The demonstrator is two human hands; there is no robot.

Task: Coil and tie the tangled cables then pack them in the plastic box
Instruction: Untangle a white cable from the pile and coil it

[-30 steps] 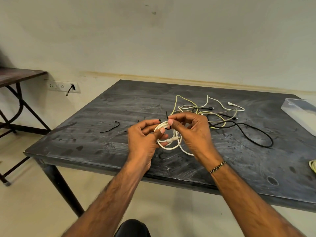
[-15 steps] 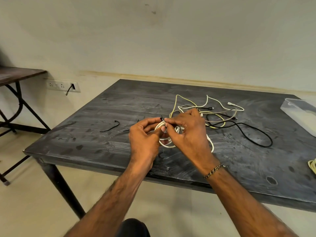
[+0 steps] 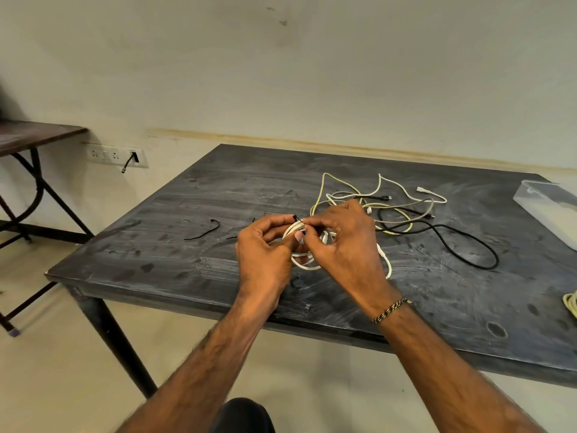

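A coiled white cable [image 3: 304, 262] is held above the dark table [image 3: 187, 264] between both hands. My left hand [image 3: 265, 254] grips the coil from the left, thumb against it. My right hand [image 3: 343, 242] pinches a thin black tie [image 3: 296, 218] at the top of the coil. Behind the hands lies a tangle of yellow, white and grey cables [image 3: 374, 201], with a black cable [image 3: 462, 242] looping out to the right. A clear plastic box [image 3: 549, 207] sits at the table's right edge.
A loose black tie [image 3: 203, 231] lies on the table left of the hands. Part of a pale coiled cable [image 3: 570, 306] shows at the right frame edge. A side table [image 3: 37, 135] and a wall socket [image 3: 115, 156] are at the left.
My right hand has shifted down over the coil and now pinches the tie close to its top. The coil dropped slightly toward the table; the view also tilted a little.
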